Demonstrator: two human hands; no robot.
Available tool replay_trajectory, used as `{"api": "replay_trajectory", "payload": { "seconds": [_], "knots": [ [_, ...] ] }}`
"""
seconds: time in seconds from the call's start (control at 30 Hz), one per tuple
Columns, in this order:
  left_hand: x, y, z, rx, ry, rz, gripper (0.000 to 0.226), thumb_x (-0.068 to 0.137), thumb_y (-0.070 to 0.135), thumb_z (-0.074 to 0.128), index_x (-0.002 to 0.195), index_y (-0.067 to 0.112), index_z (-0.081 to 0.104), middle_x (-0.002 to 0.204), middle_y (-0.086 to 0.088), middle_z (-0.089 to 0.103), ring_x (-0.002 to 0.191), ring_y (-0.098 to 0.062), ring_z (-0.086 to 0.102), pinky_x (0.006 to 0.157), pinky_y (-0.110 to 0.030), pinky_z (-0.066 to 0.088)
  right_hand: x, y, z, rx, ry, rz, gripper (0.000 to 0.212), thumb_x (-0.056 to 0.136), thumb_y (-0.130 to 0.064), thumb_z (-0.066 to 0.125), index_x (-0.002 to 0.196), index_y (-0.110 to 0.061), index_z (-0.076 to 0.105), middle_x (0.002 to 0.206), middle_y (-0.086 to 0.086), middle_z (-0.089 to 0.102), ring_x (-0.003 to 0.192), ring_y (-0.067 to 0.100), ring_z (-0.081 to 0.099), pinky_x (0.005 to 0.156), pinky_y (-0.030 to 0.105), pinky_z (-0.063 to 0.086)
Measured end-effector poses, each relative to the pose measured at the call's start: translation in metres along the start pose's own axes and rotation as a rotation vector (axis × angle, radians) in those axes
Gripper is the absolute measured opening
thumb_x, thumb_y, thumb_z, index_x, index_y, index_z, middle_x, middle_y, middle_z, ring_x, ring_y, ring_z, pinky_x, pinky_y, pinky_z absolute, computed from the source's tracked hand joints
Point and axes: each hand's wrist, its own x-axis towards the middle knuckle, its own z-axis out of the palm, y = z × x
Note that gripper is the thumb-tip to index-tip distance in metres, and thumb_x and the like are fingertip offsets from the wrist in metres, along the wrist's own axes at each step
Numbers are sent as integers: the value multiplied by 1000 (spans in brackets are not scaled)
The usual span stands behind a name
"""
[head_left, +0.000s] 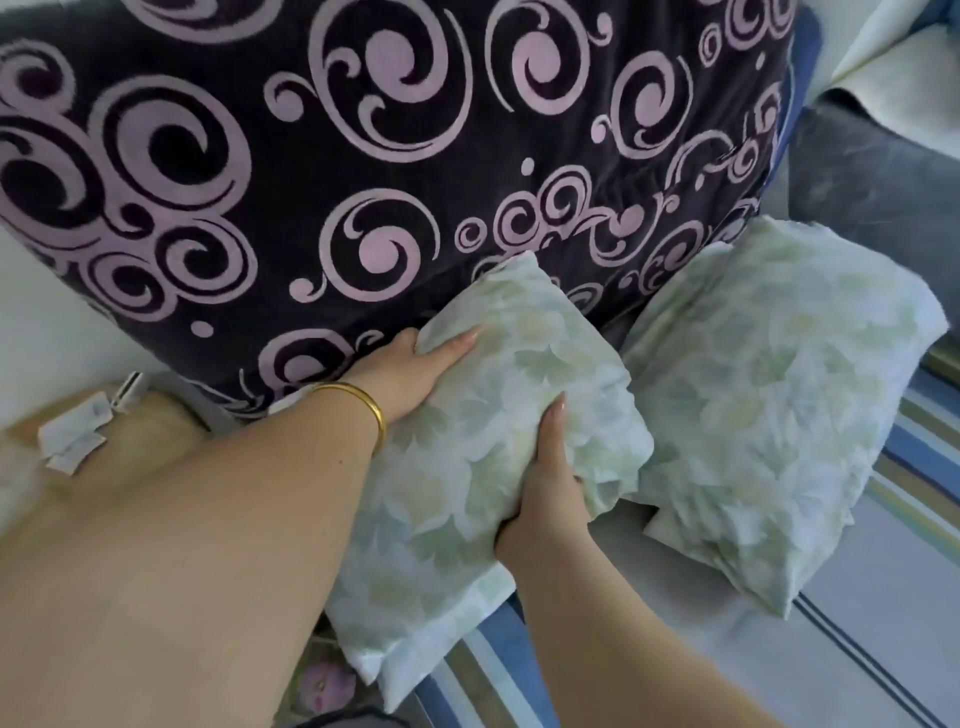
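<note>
A pale green leaf-print pillow (498, 415) lies at an angle on the striped bed sheet (857, 623), its far corner against a big dark cushion. My left hand (415, 371), a gold bangle on its wrist, grips the pillow's left edge, thumb on top and fingers hidden behind. My right hand (550, 483) grips the pillow's right side, fingers curled under and the thumb pressed into the fabric. A second, matching pillow (779, 395) lies just to the right, touching the first.
A large dark purple cushion with pink swirls (363, 156) stands behind the pillows. Grey plush fabric (872, 171) and a white cover sit at the upper right. A wooden surface with small white packets (72, 436) is at the left.
</note>
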Motion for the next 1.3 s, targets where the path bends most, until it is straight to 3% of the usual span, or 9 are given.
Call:
{"api": "replay_trajectory", "payload": {
  "seconds": [0.27,0.43,0.5,0.67,0.77,0.93,1.03,1.13,1.3],
  "knots": [
    [-9,19,-8,308,57,13,112,53,106,18,135,34,45,117,0,60,100,-26,58,92,-46,49,-10,-20,-12,-93,-80,-8,99,40,-81,81,126,-35,62,110,-6,75,96,22,73,77,40,60],
    [-20,48,1,531,144,30,76,88,76,25,132,18,49,113,-7,61,103,-32,58,88,-46,50,-26,-61,-46,-179,113,-78,107,56,-75,75,143,-22,40,126,3,58,104,19,60,92,41,52],
    [-26,73,16,563,229,76,56,93,58,35,123,14,52,103,-7,60,90,-29,56,79,-39,47,-28,-83,-66,-178,155,-125,96,66,-70,73,141,-20,41,134,7,53,108,23,57,76,42,54],
    [-47,124,77,855,487,649,43,88,49,49,118,20,59,119,-5,56,115,-28,50,108,-45,29,-19,-137,-124,-228,235,-340,70,87,-53,65,143,-17,43,131,7,50,121,38,56,92,48,53],
    [-51,141,125,798,217,852,51,93,49,49,135,21,53,138,-5,50,128,-27,44,114,-41,24,-14,-163,-157,-220,298,-461,87,81,-60,68,145,-8,39,139,16,53,128,38,52,106,53,45],
    [-43,162,199,533,-223,530,68,98,50,45,154,19,23,161,-7,23,143,-30,32,112,-40,34,6,-186,-193,-211,391,-394,99,75,-67,69,152,-22,26,147,8,43,125,36,50,105,51,43],
    [-26,168,223,325,-225,360,73,95,49,46,157,23,15,160,-7,26,138,-32,38,93,-35,38,23,-191,-205,-253,369,-343,101,77,-71,63,155,-25,20,129,7,53,111,31,54,98,43,45],
    [-7,166,227,44,-228,208,88,88,62,51,157,27,10,161,-5,25,141,-32,35,104,-42,38,41,-194,-209,-271,258,-354,84,87,-64,56,153,-21,27,86,-1,49,78,18,50,77,29,40],
    [0,162,233,-101,-131,147,122,56,91,56,150,16,32,148,-4,46,130,-30,48,96,-40,40,74,-199,-214,-406,310,-302,85,68,-84,58,117,-15,53,83,-4,44,68,17,43,59,33,38]
  ]
}}
